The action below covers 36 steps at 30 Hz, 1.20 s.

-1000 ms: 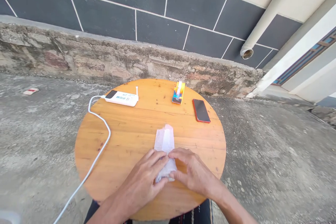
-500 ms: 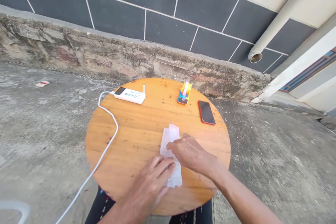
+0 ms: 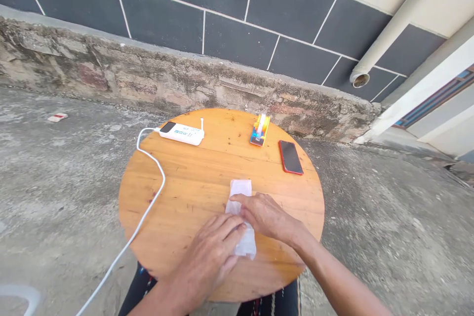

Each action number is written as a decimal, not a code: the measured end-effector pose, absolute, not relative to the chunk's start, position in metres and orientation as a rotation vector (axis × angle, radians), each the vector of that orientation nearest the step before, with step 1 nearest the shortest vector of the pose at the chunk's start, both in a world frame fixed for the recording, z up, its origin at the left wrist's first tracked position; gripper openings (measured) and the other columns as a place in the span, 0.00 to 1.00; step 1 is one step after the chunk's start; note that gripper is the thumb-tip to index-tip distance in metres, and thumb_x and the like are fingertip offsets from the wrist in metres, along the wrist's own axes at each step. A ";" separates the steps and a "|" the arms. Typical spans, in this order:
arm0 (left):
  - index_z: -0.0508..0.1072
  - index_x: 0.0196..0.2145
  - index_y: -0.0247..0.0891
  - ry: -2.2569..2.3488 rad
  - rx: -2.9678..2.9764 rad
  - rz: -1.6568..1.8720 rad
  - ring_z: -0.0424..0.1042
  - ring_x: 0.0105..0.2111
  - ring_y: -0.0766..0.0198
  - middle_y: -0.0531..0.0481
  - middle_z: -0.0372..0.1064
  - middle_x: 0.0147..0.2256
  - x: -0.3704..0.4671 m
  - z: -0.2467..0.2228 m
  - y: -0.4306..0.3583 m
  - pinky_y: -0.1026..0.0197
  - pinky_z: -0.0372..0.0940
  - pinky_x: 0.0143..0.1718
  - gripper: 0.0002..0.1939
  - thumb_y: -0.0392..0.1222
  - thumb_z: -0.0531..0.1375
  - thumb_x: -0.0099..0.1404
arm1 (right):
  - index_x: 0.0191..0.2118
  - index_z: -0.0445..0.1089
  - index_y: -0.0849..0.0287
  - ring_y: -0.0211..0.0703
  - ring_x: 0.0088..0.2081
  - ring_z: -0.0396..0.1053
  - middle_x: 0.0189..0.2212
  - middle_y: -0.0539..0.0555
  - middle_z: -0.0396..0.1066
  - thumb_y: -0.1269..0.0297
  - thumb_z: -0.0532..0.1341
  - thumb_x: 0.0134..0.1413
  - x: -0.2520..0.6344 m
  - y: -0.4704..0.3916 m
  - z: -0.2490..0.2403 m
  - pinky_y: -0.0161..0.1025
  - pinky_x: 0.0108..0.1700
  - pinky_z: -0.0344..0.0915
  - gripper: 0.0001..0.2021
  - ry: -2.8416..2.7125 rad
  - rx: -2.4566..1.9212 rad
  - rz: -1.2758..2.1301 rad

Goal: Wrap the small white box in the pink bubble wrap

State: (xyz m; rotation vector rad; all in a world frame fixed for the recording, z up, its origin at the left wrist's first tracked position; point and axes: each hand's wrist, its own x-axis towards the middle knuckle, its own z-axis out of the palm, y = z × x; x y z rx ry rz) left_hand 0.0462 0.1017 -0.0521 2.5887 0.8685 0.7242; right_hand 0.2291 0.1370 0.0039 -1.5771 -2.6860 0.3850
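Observation:
A thin, whitish, slightly see-through sheet [image 3: 241,187], folded into a long strip, lies on the round wooden table [image 3: 177,182]. Whether it is tissue or thin plastic I cannot tell. My left hand [image 3: 215,244] rests on its near half, fingers stretched flat across it. From the right, my right hand [image 3: 264,215] reaches over the middle of the strip with one finger extended to the left. Its other fingers bend down by the sheet's right side and are partly hidden. Both hands cover the strip's middle; its far and near ends show.
Toward the back stand a white device [image 3: 181,133] with a white cable [image 3: 155,192] running down the left side, and a yellow and blue tape dispenser [image 3: 259,130]. A red-edged phone [image 3: 291,157] lies at right. Behind the table is a stone-based wall [image 3: 163,81].
My right hand has shifted slightly nearer me, its finger now straighter across the strip. The sheet's far end, uneven before, now lies flatter with a straighter edge. My left hand stays on the sheet.

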 end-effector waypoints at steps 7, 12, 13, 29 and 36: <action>0.67 0.48 0.41 0.847 2.464 0.714 0.66 0.48 0.57 0.48 0.67 0.49 0.048 -0.043 0.112 0.54 0.64 0.50 0.21 0.28 0.60 0.57 | 0.57 0.61 0.56 0.46 0.40 0.70 0.39 0.56 0.73 0.65 0.48 0.67 0.252 0.097 0.000 0.40 0.43 0.63 0.17 -2.364 -1.567 0.580; 0.68 0.47 0.42 0.804 2.359 0.662 0.66 0.47 0.60 0.50 0.67 0.48 0.049 -0.037 0.121 0.59 0.63 0.49 0.19 0.28 0.59 0.58 | 0.59 0.60 0.57 0.51 0.53 0.64 0.53 0.59 0.66 0.52 0.55 0.63 0.260 0.079 -0.015 0.46 0.54 0.61 0.23 -2.159 -1.449 0.761; 0.69 0.47 0.42 0.804 2.337 0.640 0.66 0.47 0.60 0.50 0.67 0.48 0.050 -0.036 0.122 0.60 0.63 0.48 0.18 0.29 0.59 0.59 | 0.59 0.60 0.57 0.52 0.53 0.64 0.53 0.59 0.66 0.50 0.56 0.61 0.259 0.078 -0.017 0.47 0.54 0.61 0.25 -2.145 -1.434 0.788; 0.73 0.30 0.37 0.811 2.064 0.329 0.65 0.35 0.61 0.52 0.69 0.31 0.057 -0.018 0.163 0.64 0.58 0.34 0.08 0.43 0.57 0.58 | 0.55 0.63 0.55 0.49 0.47 0.64 0.47 0.56 0.67 0.57 0.58 0.61 0.248 0.087 -0.022 0.45 0.50 0.61 0.18 -2.150 -1.433 0.578; 0.72 0.30 0.35 0.725 1.962 0.270 0.64 0.31 0.64 0.53 0.69 0.30 0.060 -0.020 0.172 0.66 0.56 0.31 0.08 0.39 0.54 0.57 | 0.57 0.59 0.58 0.53 0.49 0.62 0.52 0.59 0.64 0.67 0.64 0.54 0.239 0.077 -0.036 0.51 0.51 0.57 0.25 -2.226 -1.491 0.247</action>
